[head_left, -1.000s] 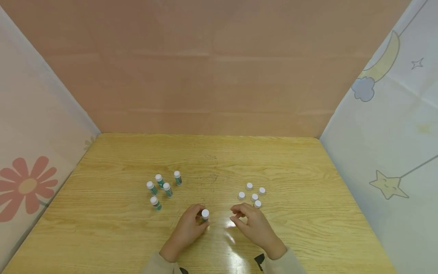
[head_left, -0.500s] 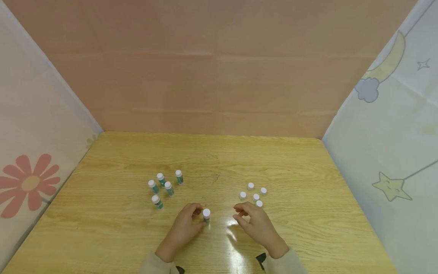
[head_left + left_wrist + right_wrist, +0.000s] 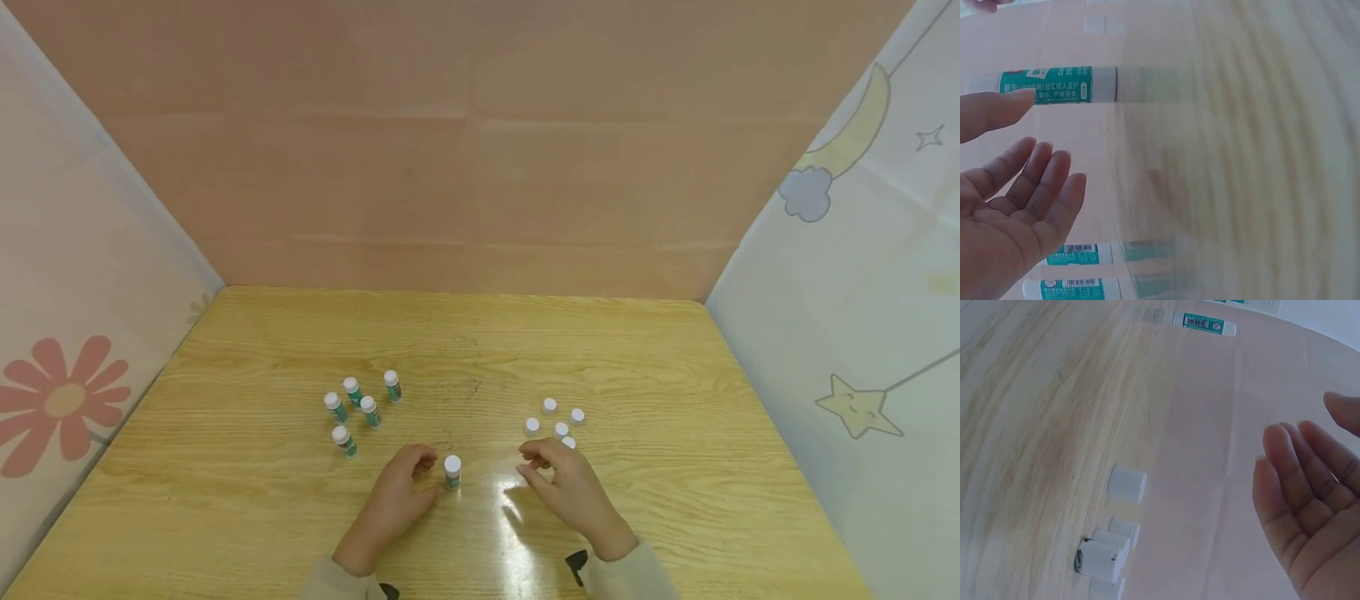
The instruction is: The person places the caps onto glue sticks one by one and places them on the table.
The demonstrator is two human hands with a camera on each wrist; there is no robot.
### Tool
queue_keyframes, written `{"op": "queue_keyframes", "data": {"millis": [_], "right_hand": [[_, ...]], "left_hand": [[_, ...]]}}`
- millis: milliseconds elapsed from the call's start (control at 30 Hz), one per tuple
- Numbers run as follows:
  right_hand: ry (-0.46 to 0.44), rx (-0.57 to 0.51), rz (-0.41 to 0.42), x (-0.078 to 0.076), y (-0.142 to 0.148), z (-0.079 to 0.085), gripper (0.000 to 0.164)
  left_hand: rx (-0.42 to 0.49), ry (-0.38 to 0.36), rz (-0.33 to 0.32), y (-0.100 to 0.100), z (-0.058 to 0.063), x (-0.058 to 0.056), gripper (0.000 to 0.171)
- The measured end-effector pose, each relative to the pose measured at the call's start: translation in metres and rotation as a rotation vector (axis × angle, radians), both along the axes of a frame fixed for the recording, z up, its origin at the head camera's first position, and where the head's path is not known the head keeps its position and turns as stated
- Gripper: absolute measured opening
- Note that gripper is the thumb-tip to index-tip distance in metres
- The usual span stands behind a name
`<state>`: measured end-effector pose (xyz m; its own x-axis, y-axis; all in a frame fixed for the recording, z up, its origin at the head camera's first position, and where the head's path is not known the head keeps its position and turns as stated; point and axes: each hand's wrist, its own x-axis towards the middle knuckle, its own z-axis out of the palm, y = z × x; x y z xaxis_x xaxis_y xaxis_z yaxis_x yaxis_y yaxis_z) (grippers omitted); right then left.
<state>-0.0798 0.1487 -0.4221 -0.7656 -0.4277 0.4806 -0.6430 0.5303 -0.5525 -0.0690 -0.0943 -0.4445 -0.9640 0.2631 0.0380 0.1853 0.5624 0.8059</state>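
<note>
A glue stick (image 3: 452, 472) with a green label and white top stands upright on the table between the hands. Close to its left is my left hand (image 3: 395, 496), fingers loosely bent and holding nothing. In the left wrist view, the thumb (image 3: 1004, 109) overlaps the label of that glue stick (image 3: 1063, 85). My right hand (image 3: 567, 492) hovers to the right of the stick with relaxed fingers and nothing between them. Just beyond it lie several white caps (image 3: 550, 406), the nearest partly hidden by the hand. The right wrist view shows these caps (image 3: 1127, 484) standing on the tabletop.
Several more glue sticks (image 3: 371, 412) stand upright in a loose group on the left of the wooden table (image 3: 480, 342). A plain pinkish-brown backdrop (image 3: 472, 167) closes off the back. Printed side panels (image 3: 840, 317) rise at left and right.
My left hand has let go of the glue stick and drawn back to the left, leaving it standing. My right hand has shifted slightly right.
</note>
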Motion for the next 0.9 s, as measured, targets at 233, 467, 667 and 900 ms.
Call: {"op": "queue_keyframes", "data": {"millis": [233,467,667,900], "right_hand": [[-0.065,0.017,-0.040,0.000,0.002,0.002,0.022],[-0.124,0.024,-0.070,0.001,0.004,0.003,0.020],[-0.099,0.026,-0.072,0.000,0.005,0.001,0.021],[-0.080,0.023,-0.074,0.001,0.007,0.002,0.020]], "left_hand": [[-0.005,-0.004,0.009,-0.003,0.001,0.001,0.036],[-0.010,-0.013,0.030,-0.005,0.000,0.001,0.036],[-0.025,0.009,0.065,-0.008,-0.002,0.002,0.035],[-0.024,0.016,0.110,-0.011,-0.001,0.003,0.033]]}}
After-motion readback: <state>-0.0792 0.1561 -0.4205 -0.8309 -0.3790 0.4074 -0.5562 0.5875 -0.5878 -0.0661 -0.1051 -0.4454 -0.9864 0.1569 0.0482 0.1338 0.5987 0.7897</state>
